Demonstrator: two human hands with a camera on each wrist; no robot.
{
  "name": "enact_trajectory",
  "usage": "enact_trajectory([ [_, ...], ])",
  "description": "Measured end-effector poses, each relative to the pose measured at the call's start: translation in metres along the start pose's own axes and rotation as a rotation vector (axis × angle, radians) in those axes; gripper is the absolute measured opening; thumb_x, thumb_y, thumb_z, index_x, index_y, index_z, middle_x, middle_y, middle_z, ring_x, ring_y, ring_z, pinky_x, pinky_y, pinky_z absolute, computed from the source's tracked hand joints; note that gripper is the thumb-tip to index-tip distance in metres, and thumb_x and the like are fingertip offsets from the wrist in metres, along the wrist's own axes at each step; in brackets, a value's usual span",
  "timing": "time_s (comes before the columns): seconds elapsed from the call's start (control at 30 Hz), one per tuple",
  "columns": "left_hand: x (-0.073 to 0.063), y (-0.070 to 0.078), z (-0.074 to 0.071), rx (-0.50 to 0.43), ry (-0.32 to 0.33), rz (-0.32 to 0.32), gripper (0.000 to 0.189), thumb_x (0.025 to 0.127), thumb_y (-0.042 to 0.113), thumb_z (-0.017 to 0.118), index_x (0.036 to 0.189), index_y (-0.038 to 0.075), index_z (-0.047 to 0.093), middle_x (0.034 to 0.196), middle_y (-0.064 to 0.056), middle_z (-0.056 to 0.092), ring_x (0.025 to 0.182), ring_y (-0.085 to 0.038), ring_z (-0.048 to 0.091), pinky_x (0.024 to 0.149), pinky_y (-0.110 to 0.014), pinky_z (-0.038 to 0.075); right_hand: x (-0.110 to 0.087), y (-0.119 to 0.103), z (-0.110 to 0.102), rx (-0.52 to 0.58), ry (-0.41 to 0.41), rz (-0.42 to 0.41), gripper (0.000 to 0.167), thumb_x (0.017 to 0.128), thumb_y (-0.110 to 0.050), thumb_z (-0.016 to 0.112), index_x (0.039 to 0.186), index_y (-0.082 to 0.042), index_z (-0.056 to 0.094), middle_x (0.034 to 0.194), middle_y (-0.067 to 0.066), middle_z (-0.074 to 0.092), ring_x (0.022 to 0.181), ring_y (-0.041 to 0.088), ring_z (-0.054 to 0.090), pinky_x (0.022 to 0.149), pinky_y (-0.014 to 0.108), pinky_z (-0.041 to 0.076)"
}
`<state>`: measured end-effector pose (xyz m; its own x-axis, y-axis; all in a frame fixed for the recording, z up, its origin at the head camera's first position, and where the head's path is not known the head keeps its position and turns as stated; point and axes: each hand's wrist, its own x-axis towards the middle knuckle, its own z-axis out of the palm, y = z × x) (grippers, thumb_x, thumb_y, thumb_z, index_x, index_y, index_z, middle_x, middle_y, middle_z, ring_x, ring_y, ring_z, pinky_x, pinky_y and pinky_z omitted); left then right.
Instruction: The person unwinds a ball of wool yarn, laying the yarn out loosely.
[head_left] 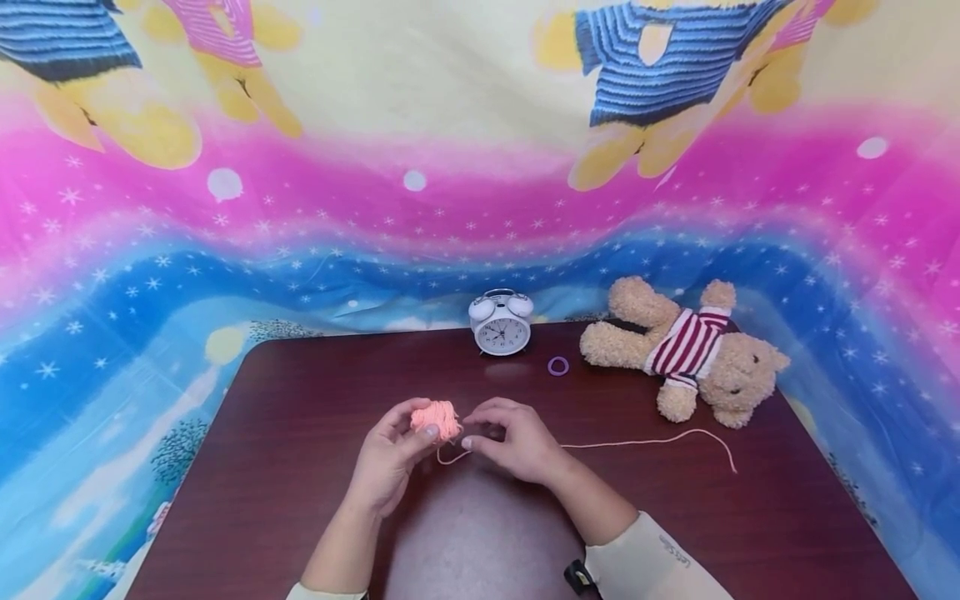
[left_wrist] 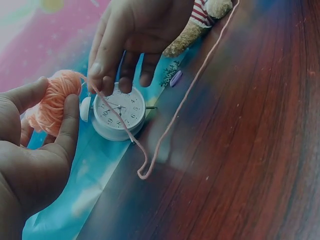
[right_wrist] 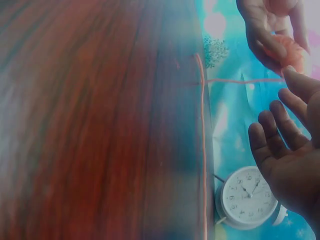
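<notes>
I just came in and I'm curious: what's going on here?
A person's left hand holds a pink ball of yarn above a dark red wooden table. The right hand is close beside it, fingers apart; whether it touches the yarn is hard to tell. A thin pink strand trails from the ball across the table. Farther back are a round white alarm clock, a purple ring and a tan plush bear in a striped shirt.
</notes>
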<state>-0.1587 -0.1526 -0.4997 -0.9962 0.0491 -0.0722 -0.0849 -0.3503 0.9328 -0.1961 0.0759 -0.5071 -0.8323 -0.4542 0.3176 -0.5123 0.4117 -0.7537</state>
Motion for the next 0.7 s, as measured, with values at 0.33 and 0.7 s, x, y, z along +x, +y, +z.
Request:
enact_trajectory([
  [0.33,0.0,-0.001,0.003,-0.013,-0.018,0.006,0.046,0.091,-0.008,0.072,0.133,-0.001,0.058,0.123,-0.013,0.067,0.101,-0.019,0.071,0.09,-0.035,0.061,0.003,-0.004,0.001,0.013,0.05,-0.024,0.01,0.091,-0.011,0.078,0.1,-0.017,0.079,0.103,-0.009,0.072,0.093,0.009,0.067,0.077,0.036,0.06],
  [0.7,0.001,0.001,-0.008,0.033,0.01,0.027,0.049,0.091,-0.008,0.072,0.137,-0.006,0.053,0.12,-0.011,0.067,0.096,-0.019,0.072,0.088,-0.035,0.062,-0.003,0.0,-0.019,0.0,0.073,-0.002,0.005,0.092,-0.013,0.078,0.096,-0.012,0.079,0.1,-0.009,0.072,0.09,0.008,0.066,0.077,0.04,0.059],
])
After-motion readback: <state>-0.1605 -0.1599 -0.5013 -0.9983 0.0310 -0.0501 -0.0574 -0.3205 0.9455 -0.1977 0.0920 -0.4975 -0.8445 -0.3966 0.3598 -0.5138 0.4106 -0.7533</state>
